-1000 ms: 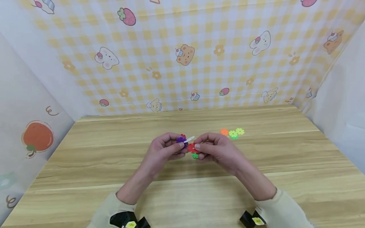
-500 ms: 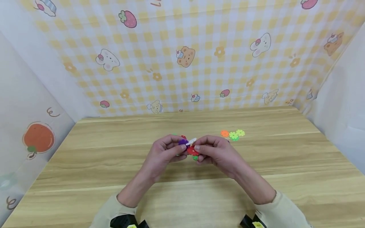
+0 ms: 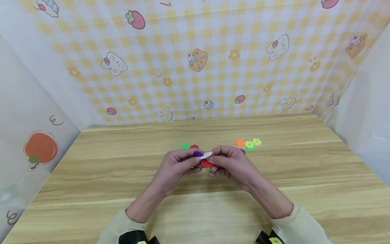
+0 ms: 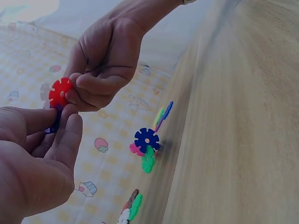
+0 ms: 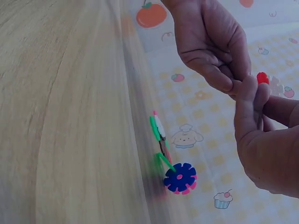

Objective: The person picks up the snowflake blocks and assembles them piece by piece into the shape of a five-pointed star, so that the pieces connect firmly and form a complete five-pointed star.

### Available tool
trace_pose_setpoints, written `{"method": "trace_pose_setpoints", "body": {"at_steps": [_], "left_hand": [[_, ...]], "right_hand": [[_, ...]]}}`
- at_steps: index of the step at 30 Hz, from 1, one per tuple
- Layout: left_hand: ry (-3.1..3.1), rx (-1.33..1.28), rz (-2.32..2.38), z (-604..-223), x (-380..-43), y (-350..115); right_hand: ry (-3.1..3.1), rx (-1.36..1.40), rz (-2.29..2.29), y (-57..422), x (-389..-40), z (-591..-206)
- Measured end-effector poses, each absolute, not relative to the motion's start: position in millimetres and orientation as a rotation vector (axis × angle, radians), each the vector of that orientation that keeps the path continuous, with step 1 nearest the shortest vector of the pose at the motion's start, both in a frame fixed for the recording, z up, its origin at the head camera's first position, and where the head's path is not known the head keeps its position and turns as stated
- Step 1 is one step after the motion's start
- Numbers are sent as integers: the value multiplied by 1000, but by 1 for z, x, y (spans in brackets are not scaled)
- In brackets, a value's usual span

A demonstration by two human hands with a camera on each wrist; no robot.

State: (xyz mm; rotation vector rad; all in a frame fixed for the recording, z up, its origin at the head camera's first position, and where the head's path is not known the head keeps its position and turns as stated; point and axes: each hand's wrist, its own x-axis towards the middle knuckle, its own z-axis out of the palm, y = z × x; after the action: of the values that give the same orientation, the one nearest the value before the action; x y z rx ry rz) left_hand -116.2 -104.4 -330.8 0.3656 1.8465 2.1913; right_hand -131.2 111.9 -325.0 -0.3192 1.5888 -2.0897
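Observation:
In the head view my left hand (image 3: 173, 169) pinches a purple notched flower disc (image 3: 198, 154) between thumb and fingers. Opposite it, my right hand (image 3: 234, 166) pinches a red notched disc (image 3: 207, 164). A white disc (image 3: 206, 155) lies tilted between the hands, against the purple and red ones. In the left wrist view the red disc (image 4: 60, 92) stands face-on above the purple disc (image 4: 54, 122), the two meeting at their edges. Fingers cover most of the purple disc, so how far the slots engage cannot be seen.
On the wooden table (image 3: 201, 217), orange (image 3: 240, 142) and yellow-green (image 3: 257, 141) discs lie at the back right. A green disc (image 3: 185, 145) and a dark red one (image 3: 194, 146) lie behind the left hand. A dark blue disc (image 4: 147, 140) stands out in the left wrist view.
The hands have drawn slightly closer together and lower in the view. The white disc has turned to show more of its face. A green disc behind the left hand has come into sight.

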Motion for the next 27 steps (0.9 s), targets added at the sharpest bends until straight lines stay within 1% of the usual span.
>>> {"method": "trace_pose_setpoints", "body": {"at_steps": [5, 10, 16, 19, 27], "left_hand": [[1872, 394, 2178, -330, -115, -104], [1899, 327, 2199, -331, -116, -102], [1872, 213, 2296, -332, -116, -100], [1857, 196, 2331, -331, -116, -99], [1863, 176, 2377, -331, -116, -100]], "right_hand": [[1556, -264, -2115, 111, -130, -323], [1495, -172, -2135, 111, -130, -322], [1380, -276, -2198, 112, -130, -323], [1472, -301, -2226, 108, -128, -325], [1789, -248, -2269, 99, -123, -329]]}}
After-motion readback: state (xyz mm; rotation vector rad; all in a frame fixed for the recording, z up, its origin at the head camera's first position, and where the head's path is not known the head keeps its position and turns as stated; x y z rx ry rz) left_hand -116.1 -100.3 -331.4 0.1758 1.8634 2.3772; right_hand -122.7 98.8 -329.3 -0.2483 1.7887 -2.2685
